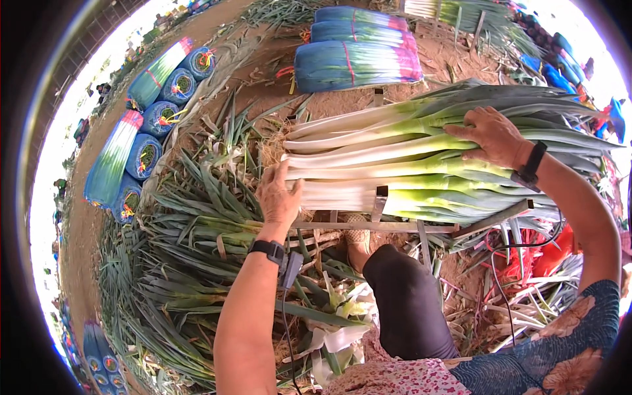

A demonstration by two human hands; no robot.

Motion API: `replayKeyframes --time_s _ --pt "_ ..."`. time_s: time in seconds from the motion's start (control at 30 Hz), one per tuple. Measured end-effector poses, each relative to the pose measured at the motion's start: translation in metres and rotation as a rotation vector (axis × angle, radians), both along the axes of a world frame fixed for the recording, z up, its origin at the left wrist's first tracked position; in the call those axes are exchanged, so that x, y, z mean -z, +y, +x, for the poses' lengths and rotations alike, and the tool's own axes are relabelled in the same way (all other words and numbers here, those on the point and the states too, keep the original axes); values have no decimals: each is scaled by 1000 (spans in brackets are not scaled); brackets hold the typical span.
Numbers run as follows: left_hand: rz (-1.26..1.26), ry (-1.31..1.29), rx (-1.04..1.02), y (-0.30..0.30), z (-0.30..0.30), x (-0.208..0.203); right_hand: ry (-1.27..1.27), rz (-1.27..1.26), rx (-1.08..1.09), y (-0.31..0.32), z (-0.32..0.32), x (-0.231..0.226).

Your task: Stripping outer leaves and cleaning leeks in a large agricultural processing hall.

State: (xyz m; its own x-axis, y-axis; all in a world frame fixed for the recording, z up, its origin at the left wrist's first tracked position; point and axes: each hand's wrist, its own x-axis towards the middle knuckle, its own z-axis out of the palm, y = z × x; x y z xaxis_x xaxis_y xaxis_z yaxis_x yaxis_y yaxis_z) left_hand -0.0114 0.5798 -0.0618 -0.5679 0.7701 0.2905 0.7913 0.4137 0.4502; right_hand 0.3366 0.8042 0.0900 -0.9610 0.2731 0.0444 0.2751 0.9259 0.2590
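A batch of loose leeks [372, 160] is lying crosswise on a low metal rack [375, 227], with white shanks pointing left and green leaves fanning right. The left hand [279, 196] is resting against the root ends, its thumb and index finger standing apart. The right hand [492, 139] is lying palm down over the green section, its fingers reaching across the stalks; whether it is gripping one cannot be told.

The work is apparently standing at the gathering and aligning stage. The leeks are already facing one way, but their white ends are forming an uneven line, and no band or wrapping is showing around them. Evening, tying and wrapping are seemingly remaining for this batch. Beyond the rack, three blue-wrapped leek bundles [355, 64] are lying side by side, and more wrapped bundles [158, 120] are lying at far left, presumably representing finished work. A large leek heap [191, 243] beside the rack is probably awaiting handling.
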Motion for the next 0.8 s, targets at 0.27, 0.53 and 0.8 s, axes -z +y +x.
replayKeyframes --time_s 0.27,0.53,0.8 --pt "-131 27 156 42 -5 40 18 -75 -12 7 2 10" --pt "8 -10 308 48 -24 45 -4 -152 77 6 -2 12" --pt "4 40 231 51 -25 54 -32 -135 39 8 -2 21"
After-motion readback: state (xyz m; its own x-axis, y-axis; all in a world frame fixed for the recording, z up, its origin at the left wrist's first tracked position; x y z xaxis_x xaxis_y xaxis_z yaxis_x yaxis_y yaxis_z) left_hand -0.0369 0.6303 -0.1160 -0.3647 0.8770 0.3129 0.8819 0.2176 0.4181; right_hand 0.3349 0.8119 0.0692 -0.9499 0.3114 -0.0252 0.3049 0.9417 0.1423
